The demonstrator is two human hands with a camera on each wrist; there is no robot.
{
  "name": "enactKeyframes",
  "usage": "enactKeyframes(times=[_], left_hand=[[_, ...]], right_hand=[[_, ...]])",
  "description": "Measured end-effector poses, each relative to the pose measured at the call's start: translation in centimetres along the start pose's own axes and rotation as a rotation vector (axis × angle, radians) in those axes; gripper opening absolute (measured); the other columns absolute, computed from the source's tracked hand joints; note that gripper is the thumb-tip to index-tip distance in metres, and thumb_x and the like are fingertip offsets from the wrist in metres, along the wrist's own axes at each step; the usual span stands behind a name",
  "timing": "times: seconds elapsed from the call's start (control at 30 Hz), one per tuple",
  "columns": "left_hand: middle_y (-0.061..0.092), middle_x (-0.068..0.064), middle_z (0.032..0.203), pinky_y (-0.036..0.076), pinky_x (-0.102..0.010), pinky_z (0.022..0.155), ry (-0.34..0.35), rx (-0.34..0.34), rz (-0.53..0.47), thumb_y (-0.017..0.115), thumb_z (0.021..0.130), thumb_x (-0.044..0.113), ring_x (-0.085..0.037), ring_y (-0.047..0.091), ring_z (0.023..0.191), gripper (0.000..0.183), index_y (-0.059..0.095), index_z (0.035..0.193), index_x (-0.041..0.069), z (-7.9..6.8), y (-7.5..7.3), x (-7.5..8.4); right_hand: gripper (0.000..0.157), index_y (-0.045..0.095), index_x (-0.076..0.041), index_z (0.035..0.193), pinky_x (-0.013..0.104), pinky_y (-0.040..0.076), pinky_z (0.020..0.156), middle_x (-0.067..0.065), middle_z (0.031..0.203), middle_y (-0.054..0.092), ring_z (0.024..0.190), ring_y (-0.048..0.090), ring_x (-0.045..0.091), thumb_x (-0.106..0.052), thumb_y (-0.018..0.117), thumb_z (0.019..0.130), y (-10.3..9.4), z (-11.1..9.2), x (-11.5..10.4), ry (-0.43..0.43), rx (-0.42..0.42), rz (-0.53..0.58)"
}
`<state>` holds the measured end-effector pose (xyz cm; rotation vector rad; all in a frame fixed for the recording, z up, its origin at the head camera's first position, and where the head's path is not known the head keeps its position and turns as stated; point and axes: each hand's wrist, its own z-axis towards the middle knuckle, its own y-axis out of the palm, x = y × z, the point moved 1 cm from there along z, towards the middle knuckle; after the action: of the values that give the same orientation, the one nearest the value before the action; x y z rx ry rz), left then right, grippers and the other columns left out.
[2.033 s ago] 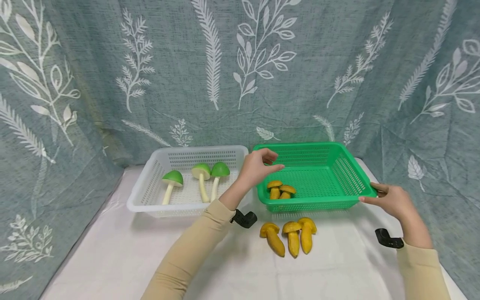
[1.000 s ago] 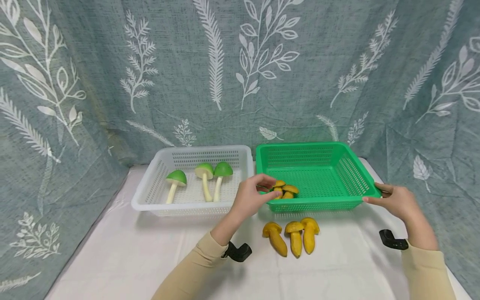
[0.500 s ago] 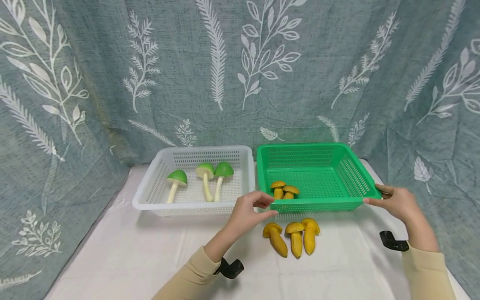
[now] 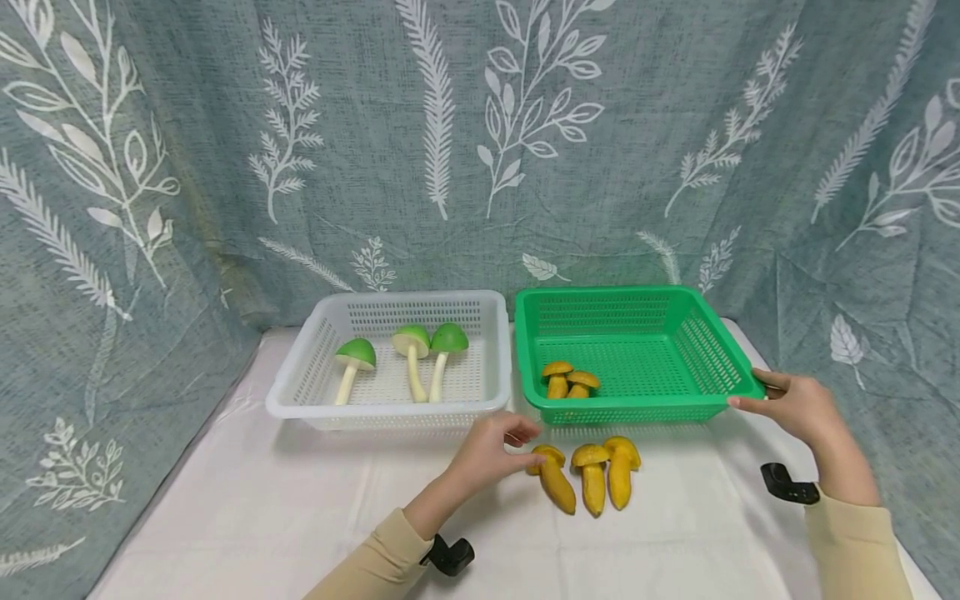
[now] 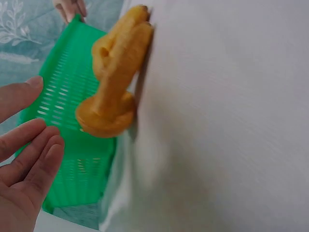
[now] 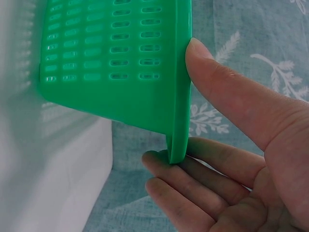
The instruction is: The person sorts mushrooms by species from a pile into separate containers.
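In the head view my left hand (image 4: 489, 457), fingers loosely bent and holding nothing, hovers at the cap of the leftmost yellow mushroom (image 4: 557, 485). Two more yellow mushrooms (image 4: 592, 483) lie beside it on the white cloth. The left wrist view shows thumb and fingers apart, the mushrooms (image 5: 113, 79) beyond them. My right hand (image 4: 798, 408) holds the front right corner of the green basket (image 4: 645, 403). In the right wrist view its thumb presses the rim (image 6: 182, 96) and its fingers reach under the edge. Two yellow mushrooms (image 4: 557, 385) are inside that basket, at its near left corner.
A white basket (image 4: 390, 412) stands left of the green one, with three green-capped mushrooms (image 4: 356, 353) inside. Behind both hangs a grey-green curtain (image 4: 450, 167) with white leaf prints. White cloth (image 4: 300, 517) covers the table.
My left hand has come from over the green basket's left side, past its front rim, down toward the mushrooms on the cloth. My right hand has stayed at the basket's corner.
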<state>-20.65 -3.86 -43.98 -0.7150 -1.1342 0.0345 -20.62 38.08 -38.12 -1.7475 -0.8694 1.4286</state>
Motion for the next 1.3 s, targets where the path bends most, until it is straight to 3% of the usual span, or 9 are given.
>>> enactKeyframes(times=[0.33,0.7,1.03,1.3], left_hand=[[0.070,-0.010,0.101,0.054,-0.026,0.077,-0.113,-0.038,0.035,0.081,0.074,0.027,-0.021,0.065,0.089,0.045,0.068,0.108,0.000,0.4,1.0,-1.7],[0.066,0.001,0.082,0.045,-0.017,0.061,-0.137,-0.043,0.127,0.083,0.070,0.032,-0.008,0.054,0.071,0.040,0.071,0.097,0.005,0.8,2.3,-2.2],[0.066,0.003,0.082,0.047,-0.019,0.062,-0.218,-0.071,0.061,0.084,0.069,0.028,-0.006,0.055,0.071,0.038,0.071,0.098,0.006,1.0,2.8,-2.3],[0.068,0.000,0.087,0.048,-0.021,0.065,-0.213,-0.074,-0.001,0.084,0.070,0.022,-0.008,0.057,0.074,0.032,0.071,0.096,0.008,1.1,3.0,-2.3]], right_hand=[[0.102,0.028,0.003,0.147,0.061,0.044,0.084,0.041,0.132,0.041,0.117,0.039,0.057,-0.065,0.063,0.079,0.1,0.1,-0.3,-0.006,-0.003,-0.016],[0.099,0.028,0.003,0.146,0.062,0.044,0.085,0.040,0.132,0.041,0.116,0.040,0.057,-0.062,0.063,0.081,0.0,0.0,-0.5,-0.008,-0.003,-0.007],[0.098,0.028,0.003,0.146,0.062,0.044,0.085,0.040,0.131,0.042,0.115,0.040,0.057,-0.061,0.063,0.081,-0.1,0.0,-0.2,-0.007,0.006,-0.006],[0.098,0.028,0.004,0.146,0.062,0.043,0.085,0.040,0.131,0.043,0.116,0.040,0.057,-0.061,0.063,0.081,-0.1,-0.1,0.0,-0.004,0.009,0.001]])
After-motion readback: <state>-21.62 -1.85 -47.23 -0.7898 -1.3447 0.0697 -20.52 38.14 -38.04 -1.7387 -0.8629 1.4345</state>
